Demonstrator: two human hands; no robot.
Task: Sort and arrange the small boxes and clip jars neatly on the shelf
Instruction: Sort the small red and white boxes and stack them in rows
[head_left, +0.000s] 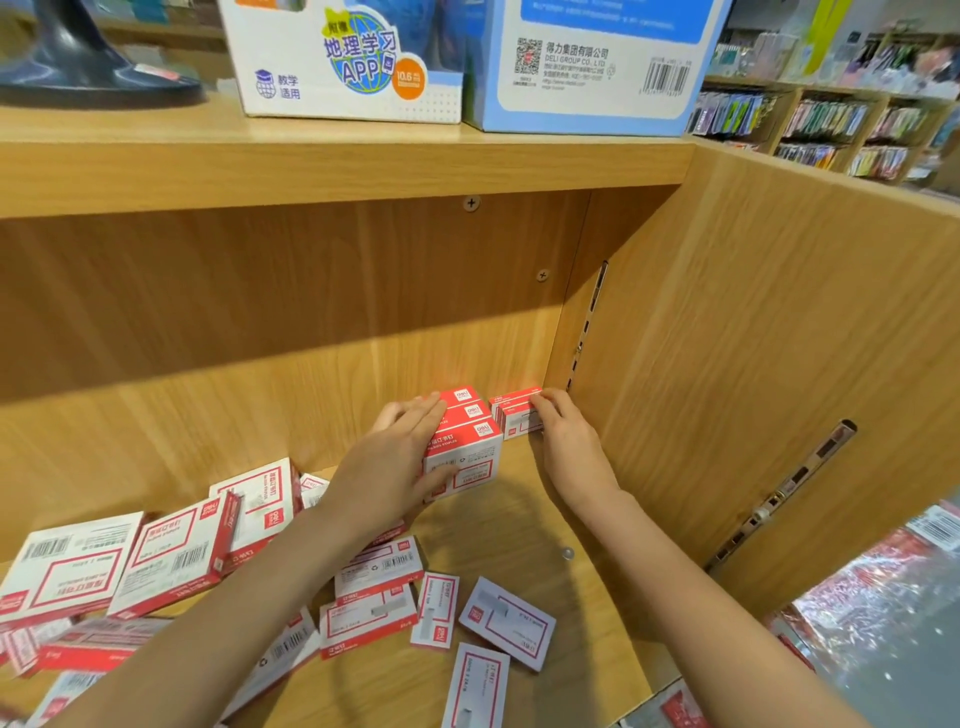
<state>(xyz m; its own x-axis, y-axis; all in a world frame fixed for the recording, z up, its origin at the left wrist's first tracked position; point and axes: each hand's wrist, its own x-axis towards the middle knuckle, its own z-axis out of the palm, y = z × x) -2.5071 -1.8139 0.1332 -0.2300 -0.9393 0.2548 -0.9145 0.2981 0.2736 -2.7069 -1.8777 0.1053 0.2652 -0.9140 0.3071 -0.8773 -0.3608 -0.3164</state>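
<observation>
Staple boxes in a red-and-white block stood at the back right of the shelf floor, long axis running front to back, with the left hand laid flat along its left face, fingers straight and thumb across the front. Just right of it, a narrow gap apart, a smaller stack sat close to the side panel, the right hand pinching its right end. Loose boxes cluttered the front left, nearer the left hand; bare wood lay between the wrists.
</observation>
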